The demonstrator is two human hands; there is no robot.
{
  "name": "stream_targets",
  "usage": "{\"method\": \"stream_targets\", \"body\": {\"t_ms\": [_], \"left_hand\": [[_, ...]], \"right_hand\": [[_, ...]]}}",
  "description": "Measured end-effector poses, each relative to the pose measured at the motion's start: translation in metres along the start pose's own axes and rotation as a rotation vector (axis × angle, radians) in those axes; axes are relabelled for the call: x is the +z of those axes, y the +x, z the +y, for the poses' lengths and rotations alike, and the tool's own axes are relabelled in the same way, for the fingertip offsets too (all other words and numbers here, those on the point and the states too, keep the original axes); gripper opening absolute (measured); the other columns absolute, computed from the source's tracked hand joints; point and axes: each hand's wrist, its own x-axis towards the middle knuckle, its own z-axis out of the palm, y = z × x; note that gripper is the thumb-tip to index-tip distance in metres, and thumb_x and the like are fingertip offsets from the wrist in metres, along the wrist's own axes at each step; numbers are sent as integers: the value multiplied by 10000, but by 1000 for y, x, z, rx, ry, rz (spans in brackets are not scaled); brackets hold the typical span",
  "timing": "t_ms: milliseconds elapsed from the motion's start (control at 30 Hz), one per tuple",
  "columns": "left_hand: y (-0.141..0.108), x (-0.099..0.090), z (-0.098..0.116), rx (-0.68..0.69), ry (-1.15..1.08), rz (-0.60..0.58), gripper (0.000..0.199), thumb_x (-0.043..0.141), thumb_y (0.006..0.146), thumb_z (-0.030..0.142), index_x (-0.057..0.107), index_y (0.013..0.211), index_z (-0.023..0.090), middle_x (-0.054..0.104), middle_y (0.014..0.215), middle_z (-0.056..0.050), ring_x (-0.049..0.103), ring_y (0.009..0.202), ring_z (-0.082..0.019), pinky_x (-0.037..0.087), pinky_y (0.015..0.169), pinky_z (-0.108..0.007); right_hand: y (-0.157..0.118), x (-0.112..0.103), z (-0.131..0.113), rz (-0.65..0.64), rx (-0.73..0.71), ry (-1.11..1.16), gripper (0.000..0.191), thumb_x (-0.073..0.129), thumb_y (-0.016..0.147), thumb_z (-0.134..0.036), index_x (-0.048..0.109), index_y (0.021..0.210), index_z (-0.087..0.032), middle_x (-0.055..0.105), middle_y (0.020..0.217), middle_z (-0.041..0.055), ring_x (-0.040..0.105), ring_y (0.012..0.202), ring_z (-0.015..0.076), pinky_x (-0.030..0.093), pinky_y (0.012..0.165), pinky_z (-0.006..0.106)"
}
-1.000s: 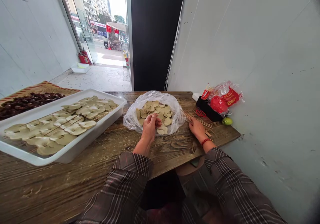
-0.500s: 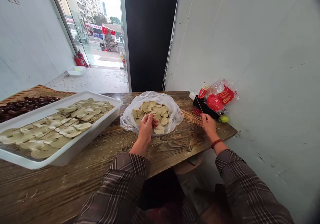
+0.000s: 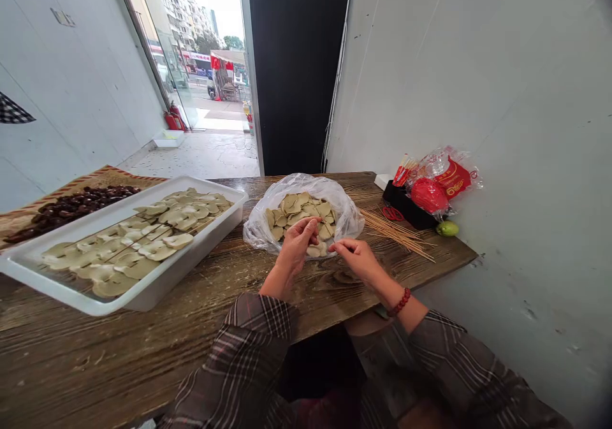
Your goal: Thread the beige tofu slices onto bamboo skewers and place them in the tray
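My left hand (image 3: 300, 241) is closed in a pinch over a plastic bag (image 3: 258, 225) of thin, pale greenish slices (image 3: 299, 207). What its fingertips hold, if anything, I cannot make out. Just to its right, my right hand (image 3: 356, 257) pinches a thin bamboo skewer, barely visible between the two hands. More bamboo skewers (image 3: 399, 231) lie loose in a bundle right of the bag. On the left, similar slices threaded on skewers (image 3: 138, 244) lie in rows in a white tray (image 3: 157, 289).
Dark red-brown glossy pieces (image 3: 86, 206) lie on a patterned sheet behind the tray. At the right, a black box (image 3: 406, 204) holds red packages (image 3: 430, 193), with a green fruit (image 3: 447, 228) beside it. The wooden table (image 3: 215, 301) meets a wall (image 3: 516, 193) on the right.
My right hand has moved left from the skewer bundle with a skewer, close to my left hand. My left hand stays over the bag. The view has turned slightly left.
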Motion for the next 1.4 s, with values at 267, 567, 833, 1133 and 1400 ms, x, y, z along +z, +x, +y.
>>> {"method": "stream_targets", "body": {"t_ms": [267, 567, 833, 1133, 1400], "left_hand": [[4, -5, 3, -25, -40, 88, 415, 808, 653, 466, 624, 856, 154, 520, 603, 51, 420, 461, -40, 300, 440, -181], [2, -9, 11, -47, -45, 60, 407, 806, 665, 462, 653, 847, 132, 511, 610, 45, 408, 471, -28, 254, 430, -172], [1, -5, 9, -51, -21, 92, 361, 828, 635, 417, 620, 754, 146, 555, 600, 32, 436, 463, -41, 282, 437, -184], [7, -17, 5, 58, 167, 332, 315, 733, 728, 443, 658, 836, 157, 552, 618, 29, 431, 480, -60, 266, 447, -204], [14, -31, -5, 201, 485, 427, 158, 650, 803, 321, 664, 830, 165, 578, 681, -7, 500, 629, -126, 371, 595, -236]], "right_hand": [[-4, -1, 2, -240, -58, -87, 310, 561, 842, -383, 768, 745, -173, 701, 722, 29, 594, 716, 171, 422, 700, 277], [8, 0, -8, -453, -73, -31, 307, 560, 828, -350, 716, 650, -154, 514, 562, -18, 437, 569, 113, 320, 561, 247], [38, -5, -13, -532, -43, 137, 326, 608, 837, -453, 695, 758, -148, 575, 614, -11, 459, 557, 94, 350, 521, 219], [97, 21, -1, -75, 58, 556, 381, 647, 772, -506, 691, 926, -161, 431, 563, -76, 286, 433, 48, 201, 403, 204], [108, 9, 22, 81, 83, 589, 279, 659, 772, -416, 703, 848, -152, 403, 562, -63, 329, 483, 64, 202, 413, 204]]}}
